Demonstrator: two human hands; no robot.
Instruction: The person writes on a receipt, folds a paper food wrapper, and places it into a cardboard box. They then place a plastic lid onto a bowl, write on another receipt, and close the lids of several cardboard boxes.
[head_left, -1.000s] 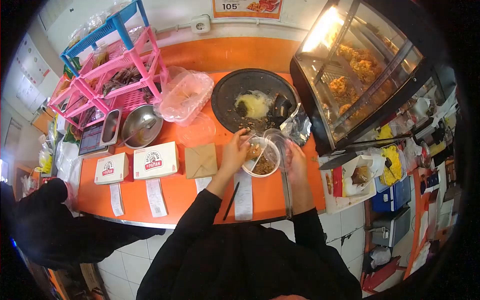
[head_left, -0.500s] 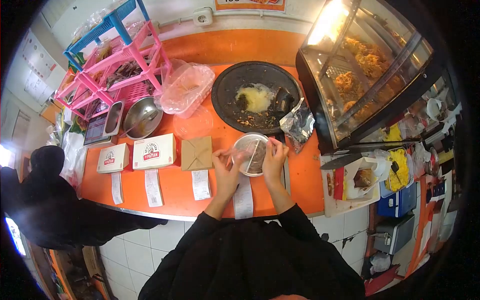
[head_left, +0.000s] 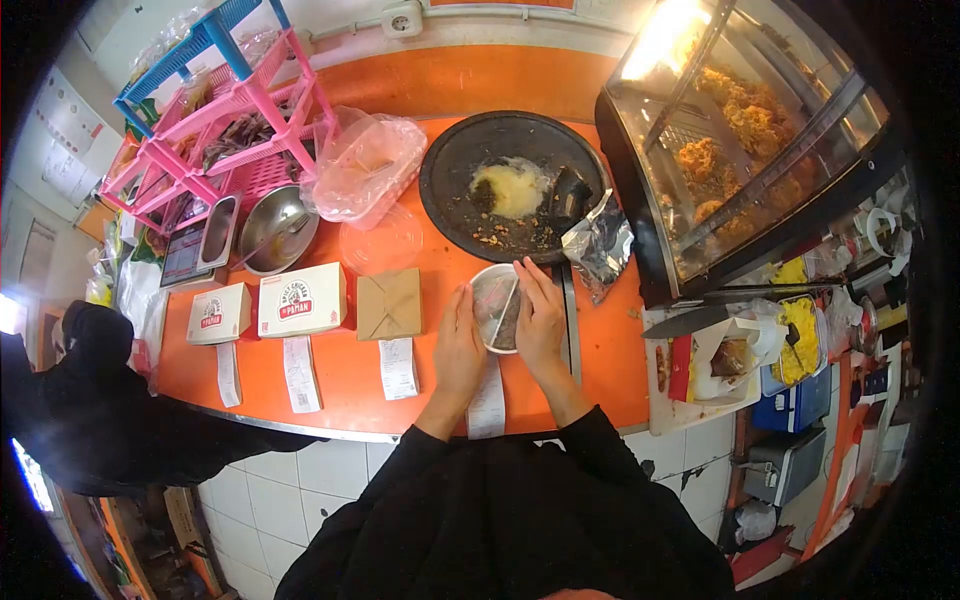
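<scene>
A round white takeaway bowl (head_left: 496, 322) with what looks like a clear lid stands near the counter's front edge. A thin white strip crosses its top; the contents look greyish and are hard to make out. My left hand (head_left: 461, 345) lies along the bowl's left side, fingers straight and close together. On the opposite side my right hand (head_left: 541, 322) presses against the rim, its fingers reaching over the far edge. Together the two hands clasp the bowl between them. A paper receipt (head_left: 487, 403) sticks out from under the near side of the bowl.
Behind the bowl lies a large black stone mortar (head_left: 450, 215) with yellowish mash, beside crumpled foil (head_left: 598, 250). Boxes (head_left: 303, 300) and a brown paper packet (head_left: 390, 303) sit left. A fried-chicken display case (head_left: 655, 200) stands right. A person in black (head_left: 90, 400) is at far left.
My fingers were pinching at the rim on both sides; now they are straightened and laid flat along the bowl's sides. The view has shifted slightly.
</scene>
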